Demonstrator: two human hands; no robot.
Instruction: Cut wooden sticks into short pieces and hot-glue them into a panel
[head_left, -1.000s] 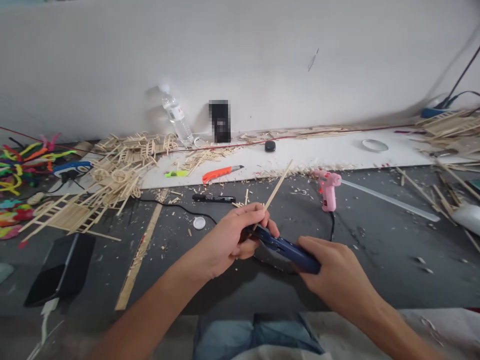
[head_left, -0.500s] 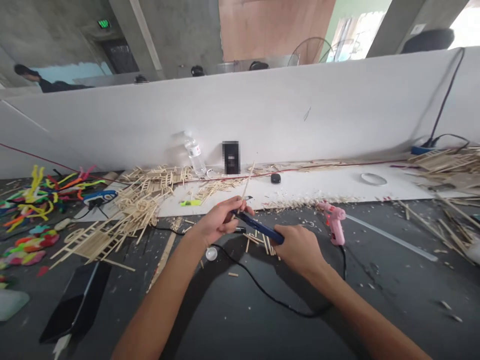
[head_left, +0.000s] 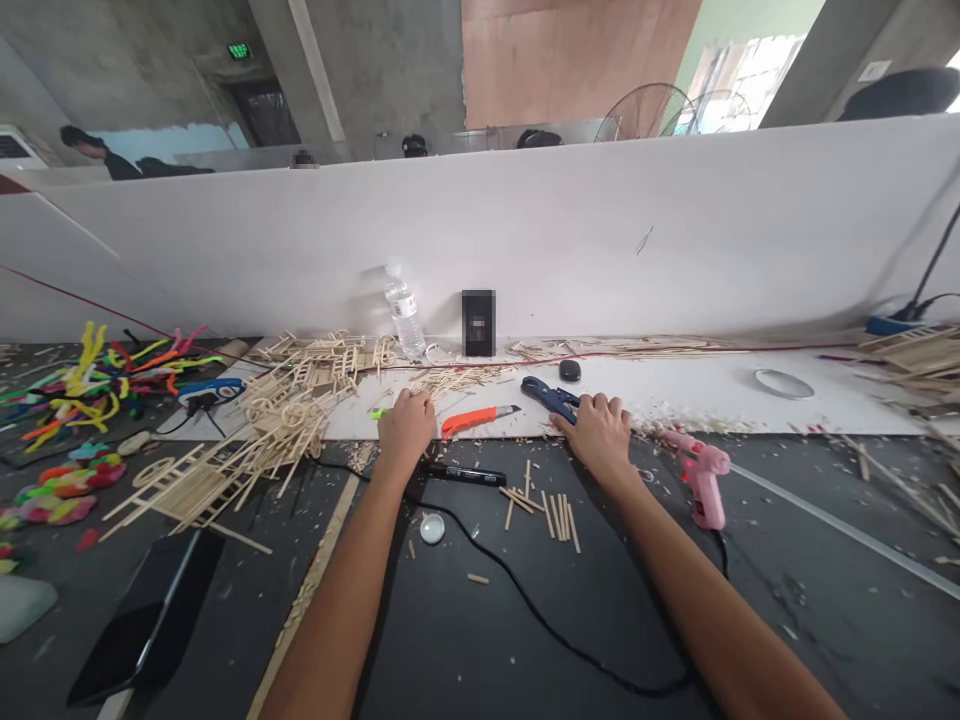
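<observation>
Where pliers (head_left: 541, 394) lie, cutter (head_left: 470, 419) beside, marker (head_left: 471, 475) near

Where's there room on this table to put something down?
Mostly bare: the dark table between the short sticks, the cord and the right forearm. Another patch: the white board between the small black case and the ring. It's crowded on the left, with wooden models and colourful stems.

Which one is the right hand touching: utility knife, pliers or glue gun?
The dark blue pliers; the orange utility knife and pink glue gun are apart from the right hand.
</observation>
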